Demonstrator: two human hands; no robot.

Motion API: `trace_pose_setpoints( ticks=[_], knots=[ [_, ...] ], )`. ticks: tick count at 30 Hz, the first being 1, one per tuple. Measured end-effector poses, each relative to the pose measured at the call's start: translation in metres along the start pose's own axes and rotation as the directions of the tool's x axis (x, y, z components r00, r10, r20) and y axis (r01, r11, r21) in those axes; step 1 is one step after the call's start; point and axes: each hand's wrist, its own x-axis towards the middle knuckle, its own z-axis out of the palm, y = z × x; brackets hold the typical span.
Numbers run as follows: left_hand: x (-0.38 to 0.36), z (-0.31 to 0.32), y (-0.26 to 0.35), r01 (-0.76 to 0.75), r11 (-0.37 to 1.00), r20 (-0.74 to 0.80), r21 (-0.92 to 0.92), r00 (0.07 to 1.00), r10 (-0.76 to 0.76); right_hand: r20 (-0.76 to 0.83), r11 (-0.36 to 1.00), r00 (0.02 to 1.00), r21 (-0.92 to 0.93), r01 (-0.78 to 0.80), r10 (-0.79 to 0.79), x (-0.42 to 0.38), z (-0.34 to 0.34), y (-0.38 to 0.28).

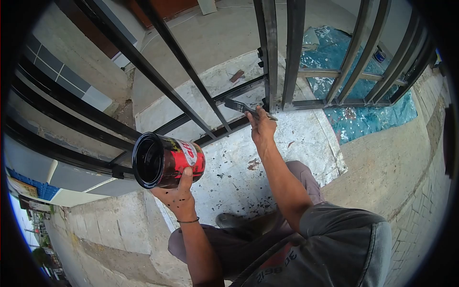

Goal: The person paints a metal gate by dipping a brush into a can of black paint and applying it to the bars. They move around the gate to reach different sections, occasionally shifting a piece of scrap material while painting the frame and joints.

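Black-painted bars (179, 67) between brush (237, 106) and, seemingly, red scrap (236, 75).

Left hand (178, 200) clasps; right hand (263, 126) pinches (farther forward).

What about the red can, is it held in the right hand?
No, the left hand holds the red can, while the right hand holds the brush.

"What's in my way on the left?"

"Dark upright bars (128, 48), with my can (184, 165) nearer than them. A hand fits through the gaps."

"And low down?"

"Low rails (239, 90) cross there. Nearer, over the spotted sheet (229, 177), I have free room between can and right hand (263, 125)."
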Motion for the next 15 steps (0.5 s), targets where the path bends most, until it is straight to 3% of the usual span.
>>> trace_pose_setpoints(
  ticks=[5, 8, 11, 15],
  knots=[
    [-0.001, -0.003, -0.004, 0.083, 0.996, -0.022, -0.014, 0.996, -0.084, 0.096, 0.992, 0.991, -0.081, 0.098, -0.09, 0.007, 0.031, 0.015],
    [0.0, -0.001, -0.001, 0.08, 0.997, -0.029, -0.013, 0.996, -0.08, 0.072, 0.935, 0.956, -0.199, 0.292, -0.284, 0.001, 0.034, 0.013],
    [0.002, -0.004, -0.005, 0.088, 0.996, -0.042, -0.012, 0.995, -0.088, 0.205, 0.912, 0.947, -0.284, 0.298, -0.246, -0.018, 0.042, 0.018],
    [0.002, -0.003, -0.002, 0.061, 0.998, -0.018, -0.034, 0.998, -0.062, 0.118, 0.826, 0.901, -0.364, 0.431, -0.418, -0.013, 0.049, 0.015]
  ],
)
